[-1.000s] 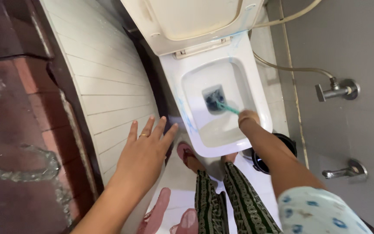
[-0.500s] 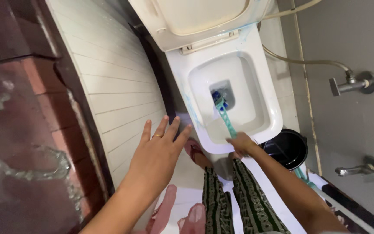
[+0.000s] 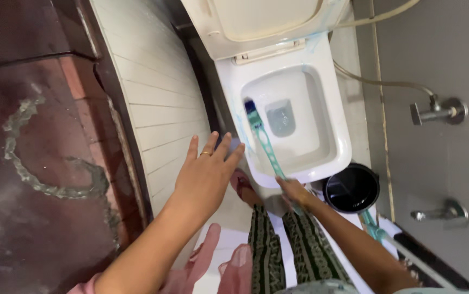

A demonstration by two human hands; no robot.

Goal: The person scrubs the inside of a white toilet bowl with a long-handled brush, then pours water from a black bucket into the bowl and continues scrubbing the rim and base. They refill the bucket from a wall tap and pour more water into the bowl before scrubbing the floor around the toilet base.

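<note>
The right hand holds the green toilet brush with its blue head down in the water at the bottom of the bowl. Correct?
Not quite. In the head view the right hand holds the green toilet brush, but its blue head sits at the bowl's left inner wall, beside the water.

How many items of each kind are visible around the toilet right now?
Toilet brush: 1
Toilet bowl: 1
Black bucket: 1
Wall taps: 2
Hose: 1
Hands, left and right: 2
Total: 8
</note>
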